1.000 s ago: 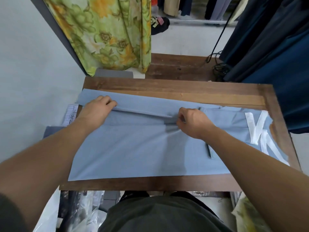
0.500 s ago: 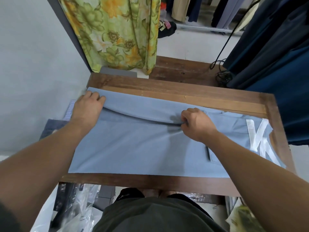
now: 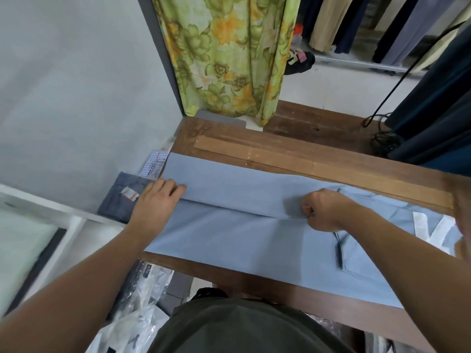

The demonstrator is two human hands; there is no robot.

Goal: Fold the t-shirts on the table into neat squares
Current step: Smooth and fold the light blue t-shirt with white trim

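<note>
Lying flat across the tabletop (image 3: 280,138), the blue t-shirt (image 3: 229,240) has its far side turned over toward the tabletop's near edge, probably to narrow it. The left grip (image 3: 158,200), fingers (image 3: 175,189) straight and released, presses the flap (image 3: 242,192) at the tabletop's left edge to pin it, while the right grip (image 3: 323,210) pinches the flap's rim nearer the tabletop's middle, seemingly drawing the crease straight.

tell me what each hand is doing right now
Left hand: open, fingers resting on the shirt fold.
Right hand: closed, pinching the shirt fold.
</note>
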